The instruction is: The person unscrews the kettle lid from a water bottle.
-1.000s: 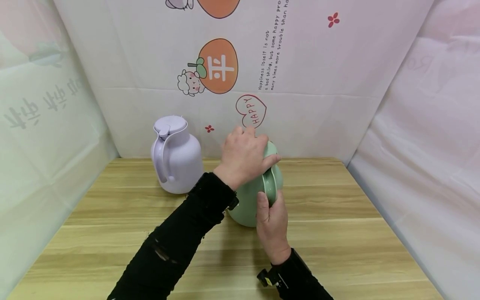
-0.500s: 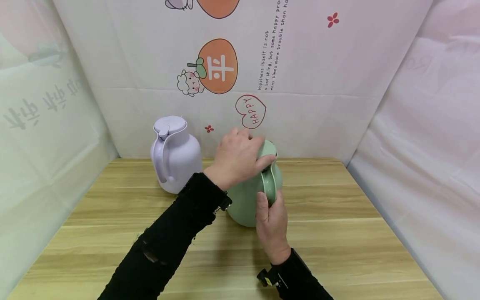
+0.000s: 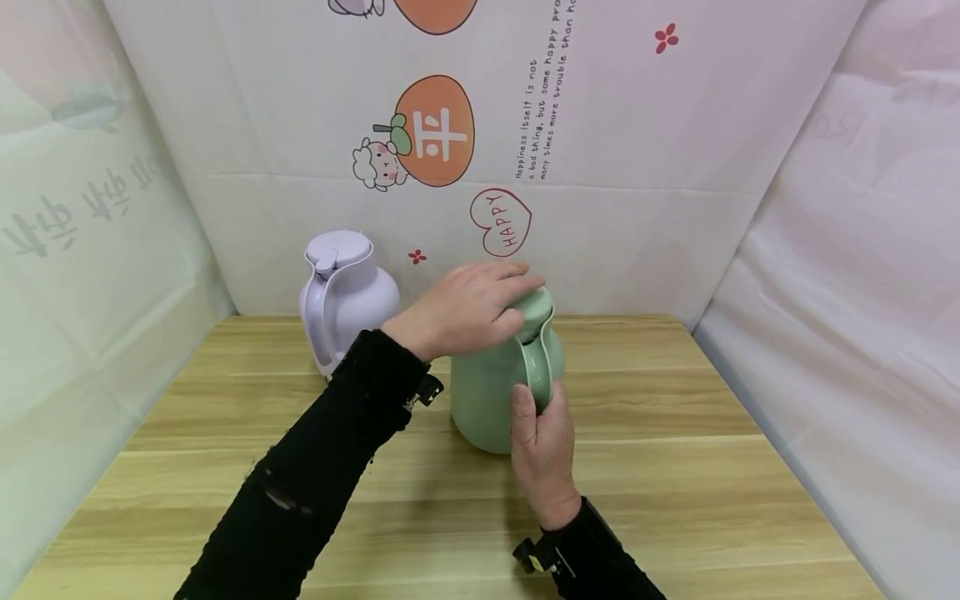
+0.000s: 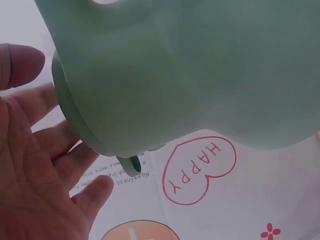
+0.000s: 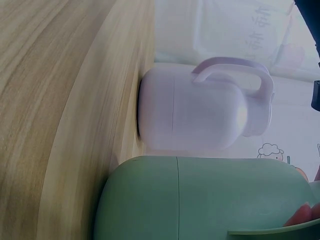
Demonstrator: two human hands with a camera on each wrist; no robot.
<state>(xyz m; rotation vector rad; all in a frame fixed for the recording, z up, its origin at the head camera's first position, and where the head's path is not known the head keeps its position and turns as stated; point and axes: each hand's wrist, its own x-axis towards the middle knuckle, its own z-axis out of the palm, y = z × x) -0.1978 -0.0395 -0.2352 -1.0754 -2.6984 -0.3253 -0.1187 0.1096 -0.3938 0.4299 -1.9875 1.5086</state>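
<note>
A green thermos jug [image 3: 483,408] stands upright on the wooden table, its lid [image 3: 535,310] on top and its handle [image 3: 537,371] towards me. My right hand [image 3: 545,454] grips that handle, thumb on the near side. Over the left side of the lid lies my left hand [image 3: 468,308], fingers extended across the top. From the left wrist view, the left hand [image 4: 45,140] has loosely spread fingers at the lid's rim, with the thumb apart from it. Whether the fingertips press on the lid cannot be told.
A lilac thermos jug [image 3: 360,300] stands behind and to the left, partly covered by the left forearm. The wooden table [image 3: 675,467] ends at a printed white cloth [image 3: 615,242] at the back, and more cloth hangs at both sides.
My left hand has shifted left across the lid, and its thumb has come away from the near edge, exposing more of the lid. The right hand keeps its grip; the green jug stays put.
</note>
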